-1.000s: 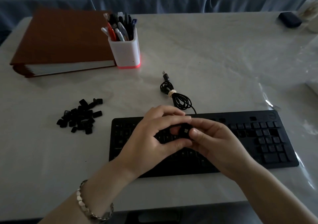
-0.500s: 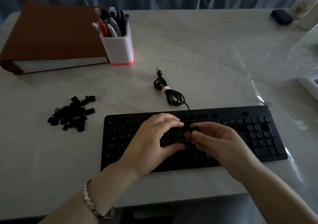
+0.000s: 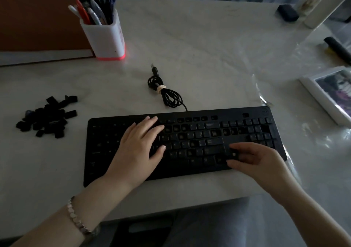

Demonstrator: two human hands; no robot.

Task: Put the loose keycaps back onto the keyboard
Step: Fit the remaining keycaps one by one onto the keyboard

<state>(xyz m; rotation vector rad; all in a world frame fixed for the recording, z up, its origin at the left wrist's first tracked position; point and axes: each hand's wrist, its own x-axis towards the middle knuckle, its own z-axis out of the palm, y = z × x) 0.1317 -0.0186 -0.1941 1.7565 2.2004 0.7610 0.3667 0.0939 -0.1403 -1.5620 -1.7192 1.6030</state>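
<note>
While the left hand (image 3: 140, 148) is laid flat, fingers (image 3: 150, 122) straight, on the keyboard (image 3: 190, 172), a keycap (image 3: 234, 154) is pinched by the right hand (image 3: 262, 163) at four o'clock, loose keycaps (image 3: 47, 115) at nine, cable (image 3: 168, 95) at twelve.

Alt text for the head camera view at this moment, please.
A person's right hand pinches a black keycap at the lower right of the keyboard, while the left hand rests flat on its left-centre keys. A pile of loose keycaps lies on the table to the left; a coiled cable and pen holder sit behind.
</note>
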